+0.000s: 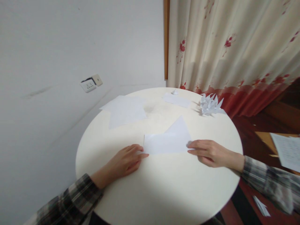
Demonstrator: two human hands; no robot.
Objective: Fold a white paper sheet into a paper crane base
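A white sheet of paper (167, 143) lies near the middle of the round white table, with a pointed part of paper rising behind its right half; whether this is one folded sheet or two I cannot tell. My left hand (128, 159) rests at the sheet's left edge, fingers apart, index fingertip on the lower left corner. At the right edge, my right hand (208, 152) touches the paper with its fingertips, fingers spread and palm down. Neither hand is closed on anything.
Loose white sheets (127, 111) lie at the table's back left. A smaller paper (177, 100) with a small folded piece (174, 92) lies at the back. Several folded paper shapes (209, 104) cluster at the back right. Papers (287, 150) lie on a wooden surface at right.
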